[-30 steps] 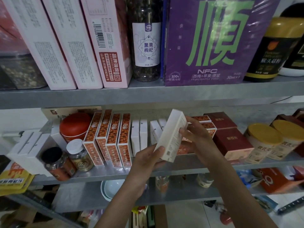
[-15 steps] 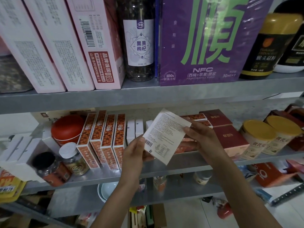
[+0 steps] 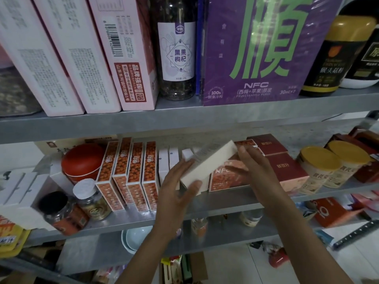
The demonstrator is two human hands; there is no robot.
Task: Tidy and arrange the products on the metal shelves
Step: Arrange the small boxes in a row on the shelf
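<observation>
Gripping with left hand [image 3: 176, 187] and right hand [image 3: 254, 167], fingers curled at opposite ends, a white box [image 3: 207, 162]; holding it tilted just above the middle metal shelf [image 3: 225, 203], fronting upright white boxes [image 3: 167, 160], right of orange boxes [image 3: 131, 175]; looking down toward pale floor [image 3: 235, 263].
</observation>
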